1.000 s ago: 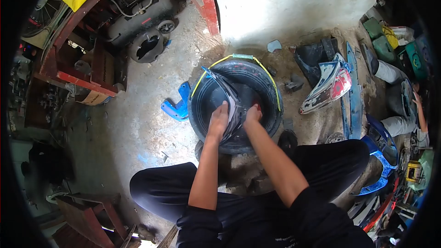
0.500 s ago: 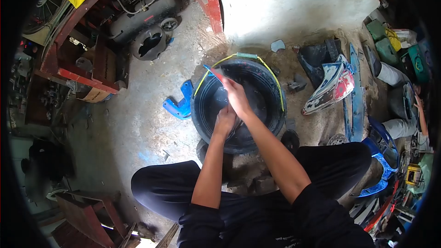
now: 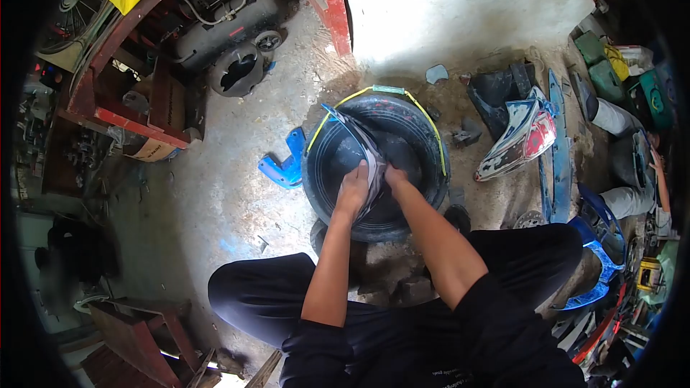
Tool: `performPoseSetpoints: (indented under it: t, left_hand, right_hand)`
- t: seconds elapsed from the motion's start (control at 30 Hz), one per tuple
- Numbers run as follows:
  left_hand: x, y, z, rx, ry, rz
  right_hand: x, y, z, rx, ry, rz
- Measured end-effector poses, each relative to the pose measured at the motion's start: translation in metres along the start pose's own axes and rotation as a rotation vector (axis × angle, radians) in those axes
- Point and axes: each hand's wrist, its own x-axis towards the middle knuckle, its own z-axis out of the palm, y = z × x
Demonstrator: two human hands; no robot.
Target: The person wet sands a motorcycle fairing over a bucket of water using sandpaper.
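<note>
A black bucket (image 3: 316, 194) with a yellow handle stands on the floor between my legs. A long curved panel (image 3: 374, 160), grey with a blue tip, slants across its opening. My left hand (image 3: 353, 185) is wrapped round the panel's left edge. On the panel's right side is my right hand (image 3: 394, 175), its fingers closed near the surface; what they hold, if anything, is hidden. Left of the bucket a blue plastic piece (image 3: 284, 164) lies on the floor.
A worn red and white fairing (image 3: 519, 138) and a long blue strip (image 3: 557, 151) lie at the right, near a co-worker's legs (image 3: 617, 118). A compressor (image 3: 237, 25) stands at the upper left, and a white block (image 3: 460, 11) at the top.
My right hand rose over the panel's upper left part, then came back down to its right side. The panel's face turned out of sight and back. My left hand kept hold.
</note>
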Motion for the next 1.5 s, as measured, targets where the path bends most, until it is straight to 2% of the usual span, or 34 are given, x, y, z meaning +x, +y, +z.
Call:
performPoseSetpoints:
  t: [0.07, 0.13, 0.2, 0.27, 0.3, 0.37, 0.4, 0.43, 0.5, 0.53, 0.67, 0.73, 0.77, 0.83, 0.87, 1.0, 1.1, 1.23, 1.33, 1.43, 1.5]
  left_hand:
    - [-0.008, 0.010, -0.003, 0.036, 0.015, -0.007]
    - [-0.010, 0.014, -0.003, 0.046, 0.021, -0.011]
    - [-0.009, 0.014, -0.003, 0.059, 0.013, 0.001]
    - [-0.007, 0.009, -0.002, 0.064, 0.003, 0.013]
    - [-0.004, 0.009, -0.001, 0.066, 0.000, 0.031]
    - [-0.004, 0.016, -0.001, 0.081, -0.020, 0.019]
    - [-0.006, 0.018, 0.000, 0.100, -0.040, 0.006]
    - [-0.010, 0.017, 0.001, 0.103, -0.048, 0.001]
    - [-0.011, 0.020, 0.003, 0.064, -0.052, 0.112]
    - [-0.007, 0.020, 0.003, 0.086, -0.084, 0.071]
    - [-0.008, 0.021, 0.007, 0.112, -0.083, 0.078]
    - [-0.008, 0.019, 0.005, 0.135, -0.060, 0.086]
    - [-0.010, 0.020, 0.004, 0.139, -0.056, 0.088]
    - [-0.013, 0.024, 0.002, 0.162, -0.050, 0.100]
    - [-0.010, 0.024, 0.001, 0.154, -0.098, 0.041]
    - [-0.009, 0.023, 0.002, 0.121, -0.061, 0.037]
    - [-0.009, 0.022, 0.002, 0.078, -0.084, 0.037]
    - [-0.015, 0.028, -0.003, -0.016, -0.135, -0.021]
    - [-0.009, 0.019, -0.002, -0.298, -0.237, -0.106]
    - [-0.007, 0.016, -0.001, -0.336, -0.261, -0.066]
    - [-0.011, 0.022, -0.001, -0.329, -0.243, -0.076]
  right_hand:
    - [0.032, 0.027, 0.013, 0.115, -0.159, 0.118]
    - [0.031, 0.033, 0.018, 0.386, -0.348, 0.203]
    - [0.015, 0.028, 0.029, 0.555, -0.365, 0.251]
    - [0.020, 0.022, 0.039, 0.941, -0.464, 0.459]
    - [0.016, 0.013, 0.040, 0.939, -0.462, 0.456]
    - [-0.014, -0.011, 0.031, 0.839, -0.241, 0.060]
    - [-0.050, -0.032, 0.014, 0.884, -0.211, -0.059]
    - [-0.049, -0.029, 0.013, 0.886, -0.205, -0.051]
    - [-0.048, -0.036, 0.006, 0.736, -0.263, -0.289]
    - [-0.054, -0.034, 0.004, 0.834, -0.291, -0.352]
    - [-0.050, -0.022, 0.004, 0.946, -0.241, -0.327]
    - [-0.016, -0.002, 0.020, 0.626, -0.082, -0.112]
    - [0.012, 0.018, 0.034, 0.630, -0.086, -0.113]
    - [0.058, 0.058, 0.059, 0.884, -0.432, 0.200]
    - [0.058, 0.061, 0.061, 0.986, -0.539, 0.332]
    - [-0.017, 0.042, 0.062, 1.289, -0.742, 0.549]
    - [-0.091, 0.033, 0.033, 1.313, -0.783, 0.522]
    - [-0.182, -0.018, -0.039, 1.031, -0.637, 0.368]
    - [-0.181, -0.019, -0.040, 0.905, -0.644, 0.267]
    - [-0.161, -0.018, -0.031, 0.915, -0.524, 0.164]
    - [-0.127, -0.020, -0.022, 0.955, -0.557, 0.197]
